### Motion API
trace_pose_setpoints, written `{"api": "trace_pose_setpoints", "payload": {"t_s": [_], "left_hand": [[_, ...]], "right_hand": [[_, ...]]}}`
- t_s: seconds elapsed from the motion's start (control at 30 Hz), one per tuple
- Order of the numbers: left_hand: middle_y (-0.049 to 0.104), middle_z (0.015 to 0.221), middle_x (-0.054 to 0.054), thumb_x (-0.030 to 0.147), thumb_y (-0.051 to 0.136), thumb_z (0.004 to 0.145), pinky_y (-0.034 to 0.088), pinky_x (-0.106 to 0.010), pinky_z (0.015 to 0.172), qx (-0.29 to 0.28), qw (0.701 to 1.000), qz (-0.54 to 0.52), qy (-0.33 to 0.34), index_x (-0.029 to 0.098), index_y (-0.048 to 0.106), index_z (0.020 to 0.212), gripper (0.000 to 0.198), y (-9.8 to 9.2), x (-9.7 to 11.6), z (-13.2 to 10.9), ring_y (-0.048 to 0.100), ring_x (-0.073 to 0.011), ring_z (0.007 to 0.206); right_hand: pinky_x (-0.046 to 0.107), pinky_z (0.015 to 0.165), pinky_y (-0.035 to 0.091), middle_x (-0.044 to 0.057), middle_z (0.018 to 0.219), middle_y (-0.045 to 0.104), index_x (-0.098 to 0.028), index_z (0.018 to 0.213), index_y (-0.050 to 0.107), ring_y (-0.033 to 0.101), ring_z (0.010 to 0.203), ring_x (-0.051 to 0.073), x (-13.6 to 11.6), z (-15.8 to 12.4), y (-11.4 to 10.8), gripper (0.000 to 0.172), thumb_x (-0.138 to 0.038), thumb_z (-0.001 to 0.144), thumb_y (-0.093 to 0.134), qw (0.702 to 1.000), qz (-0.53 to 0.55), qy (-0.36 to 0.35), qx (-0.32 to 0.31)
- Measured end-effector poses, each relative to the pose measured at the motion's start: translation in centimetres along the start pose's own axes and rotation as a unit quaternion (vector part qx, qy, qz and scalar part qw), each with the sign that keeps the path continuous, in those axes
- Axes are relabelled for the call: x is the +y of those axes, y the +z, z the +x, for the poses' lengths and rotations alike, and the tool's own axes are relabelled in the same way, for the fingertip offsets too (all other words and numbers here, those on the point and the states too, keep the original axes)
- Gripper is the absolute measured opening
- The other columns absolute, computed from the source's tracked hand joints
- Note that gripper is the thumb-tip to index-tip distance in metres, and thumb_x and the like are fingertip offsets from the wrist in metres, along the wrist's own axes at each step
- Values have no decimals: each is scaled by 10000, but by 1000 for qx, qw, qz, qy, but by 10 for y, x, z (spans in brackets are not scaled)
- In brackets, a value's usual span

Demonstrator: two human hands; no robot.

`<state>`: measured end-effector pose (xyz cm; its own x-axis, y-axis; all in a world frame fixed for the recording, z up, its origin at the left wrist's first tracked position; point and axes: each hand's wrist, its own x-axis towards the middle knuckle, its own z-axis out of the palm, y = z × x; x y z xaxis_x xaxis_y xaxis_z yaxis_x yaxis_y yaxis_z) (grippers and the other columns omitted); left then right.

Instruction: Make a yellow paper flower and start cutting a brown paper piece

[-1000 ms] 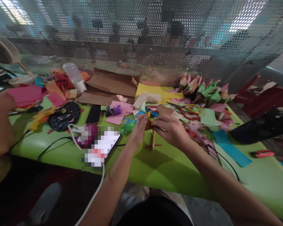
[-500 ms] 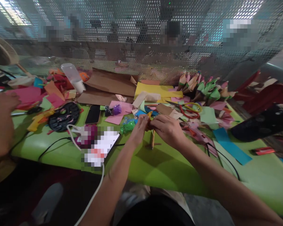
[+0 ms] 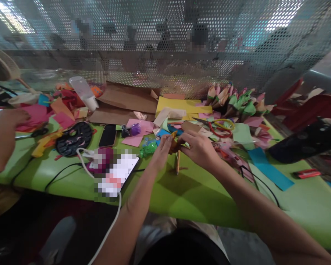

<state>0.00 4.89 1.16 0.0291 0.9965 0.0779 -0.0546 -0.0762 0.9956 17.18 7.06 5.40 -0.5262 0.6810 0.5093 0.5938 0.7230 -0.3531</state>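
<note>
While the left hand (image 3: 161, 151) closes on one side of a small folded piece of orange paper (image 3: 174, 142), the right hand (image 3: 198, 147) pinches its other side between thumb and fingers, so both grips are closed on it. The piece is held above the green surface (image 3: 193, 200), near its middle, and a thin wooden stick (image 3: 178, 162) shows just below; whether the two are joined cannot be told. Just beside the left hand lies a shiny green wrapper (image 3: 149, 148), with a dark phone (image 3: 108, 135) and a lit phone (image 3: 120, 171) farther left. Beyond the hands, scissors (image 3: 222, 127) with red and yellow handles lie near a yellow sheet (image 3: 182, 106), and paper flowers (image 3: 239, 101) are bunched at the back right. At the far left, another person's hand (image 3: 11, 125) is at the edge of pink paper (image 3: 35, 113).
</note>
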Motion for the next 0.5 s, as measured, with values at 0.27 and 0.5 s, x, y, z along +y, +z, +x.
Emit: {"api": "trace_pose_setpoints", "payload": {"t_s": [0.27, 0.5], "left_hand": [[545, 828, -9, 742, 552, 891, 481, -303, 692, 7, 1000, -19, -1, 246, 579, 940, 499, -1, -1, 1, 550, -184, 802], [554, 849, -16, 727, 536, 910, 495, -299, 696, 16, 999, -27, -15, 249, 605, 977, 488, -4, -5, 2, 540, -175, 777]], "right_hand": [[273, 694, 429, 32, 863, 695, -216, 875, 682, 647, 803, 191, 2, 0, -5, 130, -98, 835, 716, 1000, 26, -2, 17], [281, 692, 431, 51, 872, 707, -208, 893, 713, 648, 786, 192, 5, 0, -10, 89, -120, 879, 706, 999, -2, -40, 15]]}}
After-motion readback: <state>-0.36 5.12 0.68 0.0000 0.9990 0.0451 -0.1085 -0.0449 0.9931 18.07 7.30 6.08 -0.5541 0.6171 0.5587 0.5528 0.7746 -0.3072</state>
